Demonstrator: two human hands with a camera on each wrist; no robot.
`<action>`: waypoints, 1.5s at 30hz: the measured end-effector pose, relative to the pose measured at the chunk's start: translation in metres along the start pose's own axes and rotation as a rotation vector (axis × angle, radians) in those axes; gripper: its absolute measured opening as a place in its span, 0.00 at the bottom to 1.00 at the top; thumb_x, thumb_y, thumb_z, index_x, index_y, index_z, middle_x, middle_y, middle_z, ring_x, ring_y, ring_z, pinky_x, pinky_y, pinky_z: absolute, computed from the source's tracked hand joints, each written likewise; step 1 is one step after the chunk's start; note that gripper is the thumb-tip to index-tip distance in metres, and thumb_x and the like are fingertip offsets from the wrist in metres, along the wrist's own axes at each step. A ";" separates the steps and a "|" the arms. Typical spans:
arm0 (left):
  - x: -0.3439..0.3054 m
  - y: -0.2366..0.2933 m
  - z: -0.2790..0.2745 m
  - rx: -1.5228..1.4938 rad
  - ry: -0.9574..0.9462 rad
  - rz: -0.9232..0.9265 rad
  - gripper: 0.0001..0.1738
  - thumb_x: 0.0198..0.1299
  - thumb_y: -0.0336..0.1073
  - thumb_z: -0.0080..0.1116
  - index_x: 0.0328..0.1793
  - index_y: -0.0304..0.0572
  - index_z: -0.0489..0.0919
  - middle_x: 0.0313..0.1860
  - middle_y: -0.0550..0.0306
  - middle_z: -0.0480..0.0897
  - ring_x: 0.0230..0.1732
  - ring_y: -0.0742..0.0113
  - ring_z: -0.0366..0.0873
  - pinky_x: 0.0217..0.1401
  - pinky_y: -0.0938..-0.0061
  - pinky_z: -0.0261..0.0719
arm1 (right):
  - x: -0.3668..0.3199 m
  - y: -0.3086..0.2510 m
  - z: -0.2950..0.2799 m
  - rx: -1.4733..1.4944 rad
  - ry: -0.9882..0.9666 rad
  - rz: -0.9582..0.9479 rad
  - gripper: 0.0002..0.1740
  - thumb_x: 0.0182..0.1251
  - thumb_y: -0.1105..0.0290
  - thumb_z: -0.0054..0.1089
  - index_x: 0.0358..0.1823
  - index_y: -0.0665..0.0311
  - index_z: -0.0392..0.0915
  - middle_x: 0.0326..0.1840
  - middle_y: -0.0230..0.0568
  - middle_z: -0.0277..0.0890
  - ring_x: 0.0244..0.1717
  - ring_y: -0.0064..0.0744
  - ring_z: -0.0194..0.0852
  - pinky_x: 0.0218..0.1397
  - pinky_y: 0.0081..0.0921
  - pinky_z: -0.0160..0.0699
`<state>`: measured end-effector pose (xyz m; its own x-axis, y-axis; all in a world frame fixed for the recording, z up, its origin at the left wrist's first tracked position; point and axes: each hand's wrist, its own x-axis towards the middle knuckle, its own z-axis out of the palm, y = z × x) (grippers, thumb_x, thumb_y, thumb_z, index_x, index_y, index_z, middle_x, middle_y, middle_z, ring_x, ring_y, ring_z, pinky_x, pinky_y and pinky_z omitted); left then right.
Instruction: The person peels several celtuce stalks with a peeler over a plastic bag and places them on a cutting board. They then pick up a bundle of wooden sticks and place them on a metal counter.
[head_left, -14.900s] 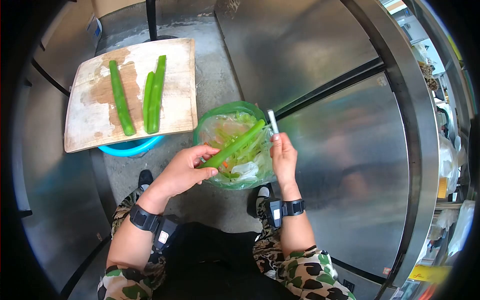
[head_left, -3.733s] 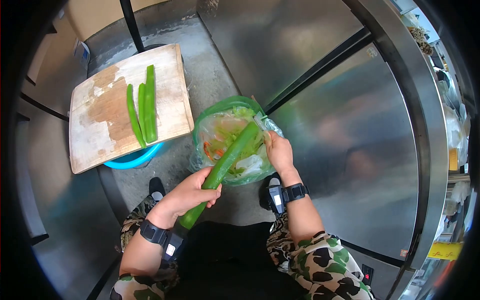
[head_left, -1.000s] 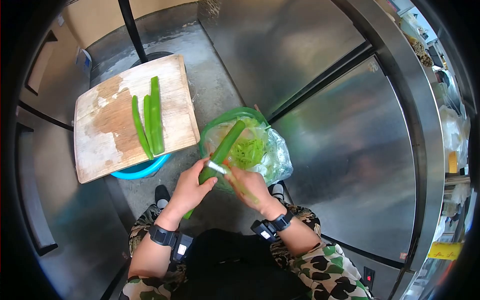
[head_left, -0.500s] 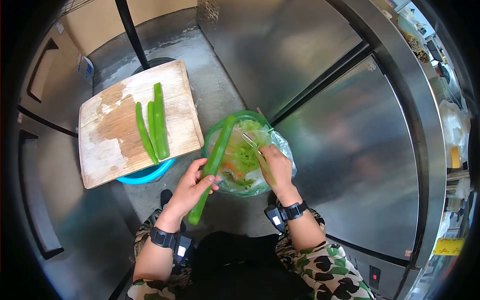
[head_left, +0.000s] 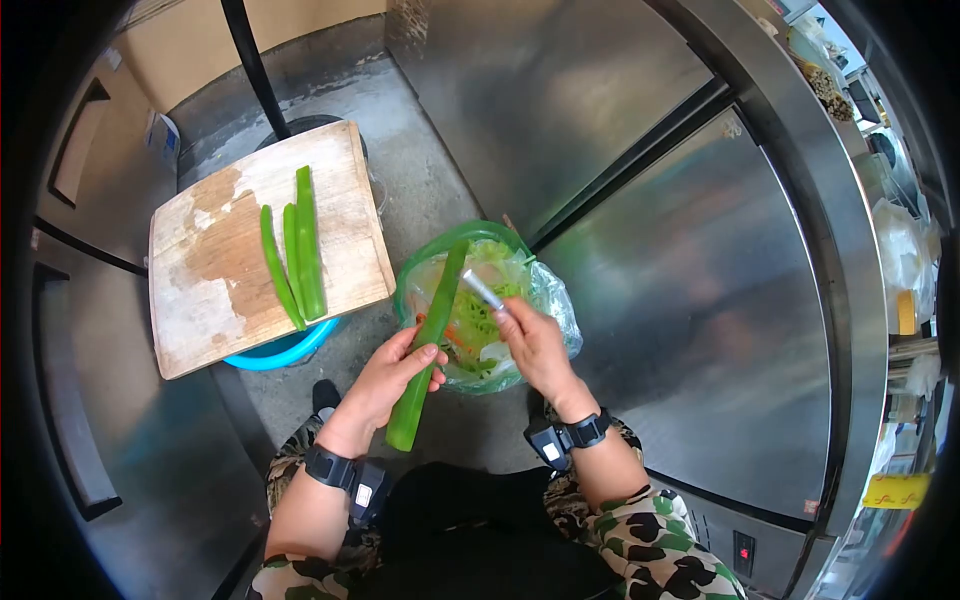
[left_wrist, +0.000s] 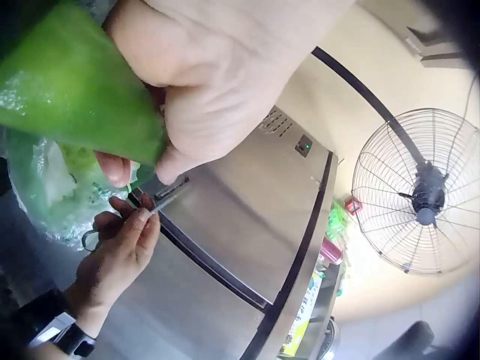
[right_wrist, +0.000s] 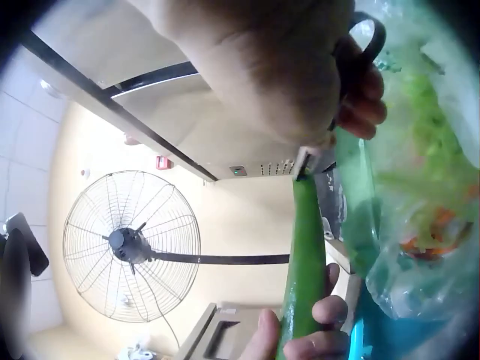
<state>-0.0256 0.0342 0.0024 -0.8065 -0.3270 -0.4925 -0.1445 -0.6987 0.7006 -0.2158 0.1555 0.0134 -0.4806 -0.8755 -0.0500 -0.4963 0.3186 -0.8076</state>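
Observation:
My left hand grips a long green celtuce stalk partway along its length, the thumb lying across it. The stalk slants up over the bag, and its thicker lower end sticks out below the hand. In my right hand is a peeler, its metal head pointing at the stalk's upper part. The right wrist view puts the peeler's head right at the tip of the stalk. Beneath both hands, a green plastic bag holds pale green peelings and some orange scraps.
At the left, a wooden cutting board bears three green stalk pieces side by side, above a blue basin. Steel cabinet doors rise close on the right. A standing fan shows in the left wrist view.
Since a second ago the peeler has moved from beside my left fingers up to the stalk's far part. The stalk stands more upright. Pieces on the board are grouped closer than in the oldest frame.

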 end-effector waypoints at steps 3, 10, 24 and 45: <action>0.003 -0.001 0.001 0.084 -0.028 0.009 0.27 0.67 0.35 0.56 0.70 0.38 0.65 0.41 0.59 0.77 0.35 0.75 0.76 0.38 0.80 0.76 | -0.008 -0.004 0.011 -0.139 -0.108 -0.072 0.13 0.72 0.58 0.52 0.39 0.60 0.76 0.29 0.52 0.77 0.34 0.57 0.77 0.34 0.47 0.73; -0.014 0.004 0.007 0.301 -0.138 -0.030 0.30 0.66 0.32 0.55 0.73 0.37 0.62 0.40 0.59 0.77 0.33 0.74 0.76 0.36 0.80 0.75 | 0.021 0.059 -0.009 -0.303 0.242 0.152 0.21 0.74 0.54 0.47 0.32 0.64 0.76 0.23 0.53 0.75 0.27 0.57 0.74 0.31 0.43 0.71; -0.010 0.008 -0.003 -0.029 -0.021 0.029 0.21 0.64 0.31 0.58 0.63 0.39 0.69 0.42 0.59 0.79 0.36 0.74 0.78 0.38 0.80 0.78 | -0.011 -0.015 0.013 -0.003 -0.259 -0.224 0.15 0.72 0.57 0.51 0.34 0.61 0.75 0.27 0.51 0.75 0.29 0.56 0.74 0.30 0.41 0.71; -0.005 -0.005 -0.013 0.608 0.210 0.218 0.32 0.55 0.29 0.66 0.68 0.37 0.70 0.38 0.57 0.82 0.35 0.75 0.79 0.40 0.77 0.78 | -0.009 -0.010 0.027 -0.138 -0.103 -0.193 0.18 0.72 0.53 0.51 0.33 0.61 0.75 0.26 0.52 0.74 0.30 0.58 0.74 0.31 0.45 0.71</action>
<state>-0.0136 0.0309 -0.0054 -0.7341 -0.5793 -0.3542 -0.3375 -0.1414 0.9307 -0.1874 0.1503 0.0060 -0.2942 -0.9552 0.0320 -0.6688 0.1819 -0.7209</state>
